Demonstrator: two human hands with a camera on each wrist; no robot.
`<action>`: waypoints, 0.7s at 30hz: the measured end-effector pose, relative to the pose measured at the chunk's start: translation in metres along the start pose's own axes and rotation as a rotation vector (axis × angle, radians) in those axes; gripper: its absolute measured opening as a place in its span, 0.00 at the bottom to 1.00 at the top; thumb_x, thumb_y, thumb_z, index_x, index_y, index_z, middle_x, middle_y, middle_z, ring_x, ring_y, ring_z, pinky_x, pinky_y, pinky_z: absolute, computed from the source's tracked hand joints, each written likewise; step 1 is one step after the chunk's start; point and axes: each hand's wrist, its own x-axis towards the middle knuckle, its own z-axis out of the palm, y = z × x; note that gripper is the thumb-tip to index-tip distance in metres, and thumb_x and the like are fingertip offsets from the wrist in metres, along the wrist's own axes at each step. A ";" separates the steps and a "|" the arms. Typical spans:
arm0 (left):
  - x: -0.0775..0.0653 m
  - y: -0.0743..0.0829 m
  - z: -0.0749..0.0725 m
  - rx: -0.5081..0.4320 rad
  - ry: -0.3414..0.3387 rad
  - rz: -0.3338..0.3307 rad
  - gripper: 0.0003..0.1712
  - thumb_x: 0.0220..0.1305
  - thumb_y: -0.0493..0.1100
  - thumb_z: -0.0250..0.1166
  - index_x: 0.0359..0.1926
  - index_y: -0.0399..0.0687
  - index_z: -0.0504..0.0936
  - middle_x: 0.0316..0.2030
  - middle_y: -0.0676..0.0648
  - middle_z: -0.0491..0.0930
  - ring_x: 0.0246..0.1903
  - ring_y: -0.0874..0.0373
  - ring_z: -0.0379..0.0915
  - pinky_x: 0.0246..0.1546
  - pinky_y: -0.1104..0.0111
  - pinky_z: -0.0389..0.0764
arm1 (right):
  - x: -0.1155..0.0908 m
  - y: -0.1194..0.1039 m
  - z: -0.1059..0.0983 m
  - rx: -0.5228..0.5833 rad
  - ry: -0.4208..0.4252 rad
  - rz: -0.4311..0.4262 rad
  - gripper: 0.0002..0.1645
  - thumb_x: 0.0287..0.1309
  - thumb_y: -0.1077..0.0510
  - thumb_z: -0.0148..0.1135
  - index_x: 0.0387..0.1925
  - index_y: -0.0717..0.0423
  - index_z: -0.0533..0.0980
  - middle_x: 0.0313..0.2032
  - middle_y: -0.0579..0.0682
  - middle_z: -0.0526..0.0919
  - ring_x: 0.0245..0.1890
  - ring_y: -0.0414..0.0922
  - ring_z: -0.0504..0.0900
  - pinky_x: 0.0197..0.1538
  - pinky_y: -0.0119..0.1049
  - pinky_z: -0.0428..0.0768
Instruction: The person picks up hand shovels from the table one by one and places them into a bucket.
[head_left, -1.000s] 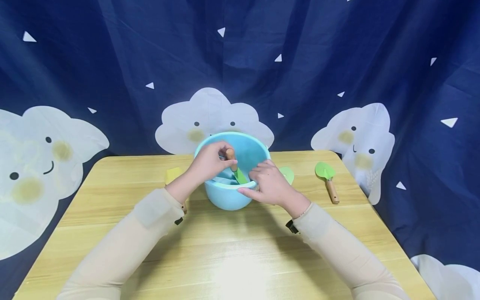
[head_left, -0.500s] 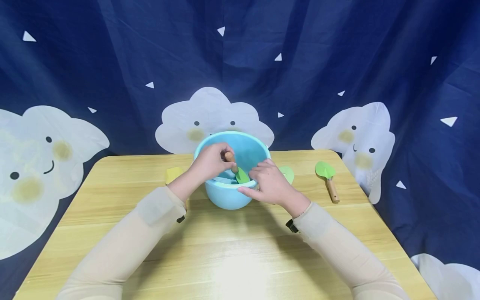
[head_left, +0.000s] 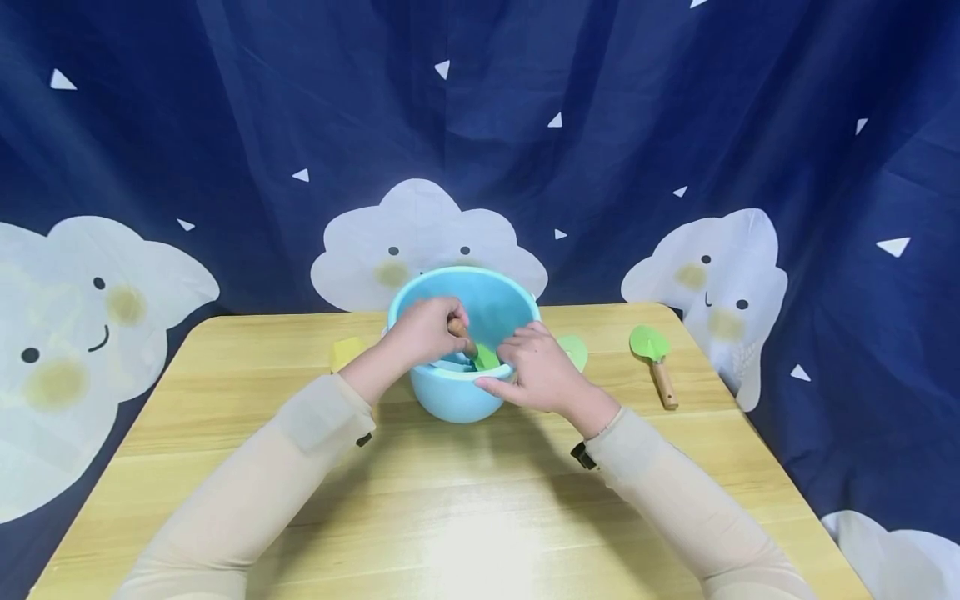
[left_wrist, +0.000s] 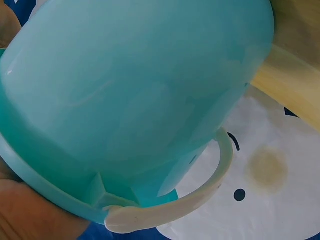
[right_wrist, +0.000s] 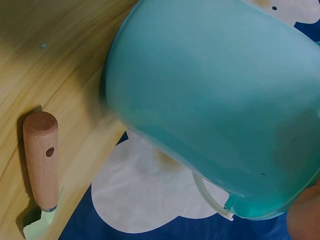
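Note:
A light blue bucket (head_left: 456, 402) stands toward the back of the table, its mouth tilted toward me in the head view. My left hand (head_left: 423, 333) reaches over its near left rim and pinches the wooden handle of a small green-bladed toy garden tool (head_left: 486, 358). That blade is inside the bucket, with its lower end hidden by the near wall. My right hand (head_left: 540, 367) grips the right rim, thumb outside and fingers curled over. In the left wrist view the bucket's white carrying handle (left_wrist: 175, 212) hangs at its side.
A green toy trowel (head_left: 651, 343) with a wooden handle lies on the table (head_left: 375, 517) at right. Partly hidden behind the right hand is another light green tool (head_left: 573, 352). A yellow piece (head_left: 347, 352) lies left of the bucket. A blue curtain (head_left: 600, 150) hangs behind.
My left hand has moved slightly lower into the bucket, and the tool's handle has tipped further to the left. The right hand keeps its hold on the rim.

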 end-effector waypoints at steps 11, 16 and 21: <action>-0.004 0.006 -0.002 0.026 -0.083 0.016 0.07 0.60 0.42 0.71 0.35 0.47 0.80 0.27 0.52 0.79 0.29 0.57 0.73 0.35 0.65 0.75 | -0.001 -0.001 0.001 0.000 0.007 -0.006 0.40 0.65 0.20 0.34 0.14 0.46 0.56 0.14 0.40 0.56 0.19 0.41 0.55 0.40 0.40 0.64; -0.008 0.010 -0.004 0.032 -0.117 0.043 0.05 0.59 0.39 0.69 0.35 0.46 0.81 0.25 0.52 0.78 0.27 0.58 0.73 0.34 0.66 0.75 | 0.000 -0.001 0.001 0.004 0.008 -0.006 0.40 0.65 0.20 0.33 0.14 0.46 0.57 0.14 0.40 0.56 0.19 0.41 0.56 0.40 0.40 0.64; -0.011 0.012 -0.006 0.041 -0.134 0.067 0.05 0.58 0.40 0.69 0.34 0.46 0.81 0.26 0.51 0.79 0.27 0.58 0.72 0.34 0.65 0.75 | 0.001 -0.002 -0.001 0.001 0.008 -0.005 0.41 0.65 0.20 0.33 0.14 0.46 0.57 0.14 0.40 0.57 0.19 0.41 0.56 0.41 0.40 0.64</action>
